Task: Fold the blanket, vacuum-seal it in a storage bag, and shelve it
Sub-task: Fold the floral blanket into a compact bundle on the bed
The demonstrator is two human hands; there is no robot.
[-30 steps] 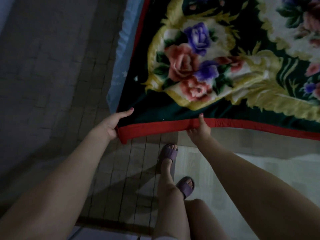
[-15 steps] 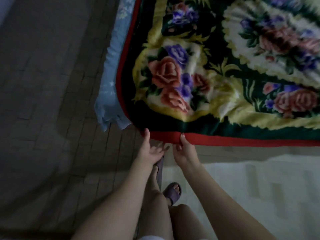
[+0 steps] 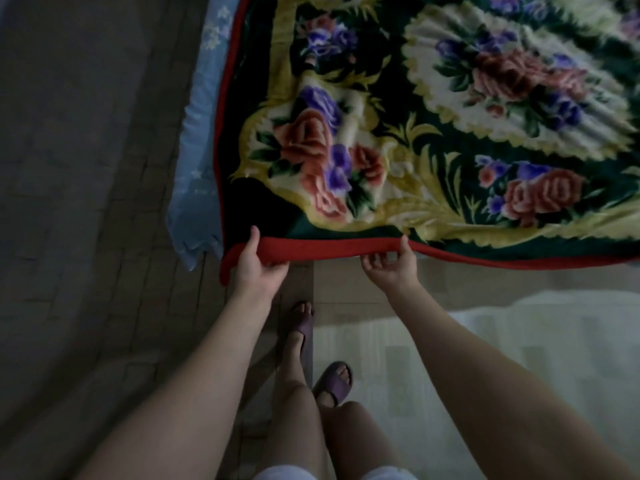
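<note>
Looking down, head view: you stand at the bed's near-left corner, both arms out to the blanket (image 3: 433, 140).
Blanket pos: spread flat over the bed, floral face up, red hem (image 3: 339, 244) running along the near edge; corner hangs a bit off the edge by your left wrist.
Left hand (image 3: 258, 263): thumb on top of the hem, fingers curled under it, pinching the hem just beside the corner.
Right hand (image 3: 389, 265): thumb up on the hem, fingers curled below the edge; looks like a pinch too, but looser. Can't tell if all fingers touch fabric.
Handling: thick plush, so prob. heavy & floppy, no stiffness; it'll sag between grips & drag on the sheet (image 3: 194, 188). Not fragile, not slippery.
Where to hold: take the hem, it's the firmest part. Left hand better right on the corner, right hand wider along the hem, so the edge stays straight when you lift it over for the 1st fold.
Stage: folding barely begun, imo; no fold visible yet.
Hidden: far & right sides of blanket cut off by frame, so full extent unknown. Fingertips under the hem not visible. No bag, vacuum or shelf in shot.
Hard to read: dim light, soft blur; floor (image 3: 104, 271) detail at left murky. Slippers (image 3: 332, 381) & legs below, near the bed.
</note>
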